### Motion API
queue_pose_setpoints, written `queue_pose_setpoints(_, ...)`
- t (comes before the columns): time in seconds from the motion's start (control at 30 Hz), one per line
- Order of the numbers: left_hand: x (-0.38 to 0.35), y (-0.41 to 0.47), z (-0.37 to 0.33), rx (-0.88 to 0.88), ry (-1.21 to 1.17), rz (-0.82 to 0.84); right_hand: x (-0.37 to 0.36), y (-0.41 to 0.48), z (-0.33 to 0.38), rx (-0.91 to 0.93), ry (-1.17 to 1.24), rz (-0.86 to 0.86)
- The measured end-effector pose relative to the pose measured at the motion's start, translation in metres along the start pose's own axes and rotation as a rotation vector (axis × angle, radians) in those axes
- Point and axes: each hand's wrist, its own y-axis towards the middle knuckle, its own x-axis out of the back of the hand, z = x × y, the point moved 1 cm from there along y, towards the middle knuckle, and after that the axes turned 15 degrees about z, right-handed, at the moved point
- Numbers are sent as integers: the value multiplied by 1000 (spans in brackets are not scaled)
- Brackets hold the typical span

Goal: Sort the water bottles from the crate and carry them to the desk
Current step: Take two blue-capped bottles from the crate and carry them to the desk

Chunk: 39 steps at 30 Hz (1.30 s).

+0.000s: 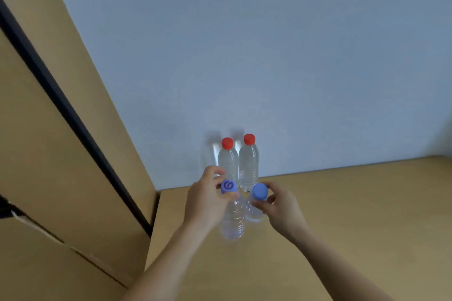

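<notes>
Two clear water bottles with red caps, one on the left (228,162) and one on the right (249,166), stand upright side by side on the wooden desk (342,215) against the wall. In front of them stand two clear bottles with blue caps. My left hand (206,200) grips the neck of the left blue-capped bottle (232,221), whose cap has a swirl mark. My right hand (278,205) holds the right blue-capped bottle (255,211) just under its cap. Both blue-capped bottles are upright with their bases at the desk surface.
A pale blue-grey wall (269,56) rises behind the desk. On the left stands a tall wooden cabinet (61,142) with a dark vertical gap between its panels, close to the desk's left edge. The desk surface stretches to the right and toward me.
</notes>
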Motion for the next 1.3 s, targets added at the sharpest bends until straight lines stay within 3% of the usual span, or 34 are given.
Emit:
queue_pose_setpoints(0.37, 5, 101, 34, -47, 19, 58, -10, 87, -14, -177, -32, -157)
queue_pose_setpoints(0.83, -11, 91, 39, -164, 175, -11, -11, 83, -13, -208, 120, -142)
queue_pose_setpoints(0.97, -20, 72, 2, -281, 211, -84, 20, 45, 0, -142, 195, -261)
queue_pose_setpoints(1.13, -84, 29, -71, -338, -71, 157, 92, -56, -1, -13, 289, -443)
queue_pose_setpoints(1.3, -200, -49, -157, -465, -196, 389, 181, -215, -39, 20, 267, -705)
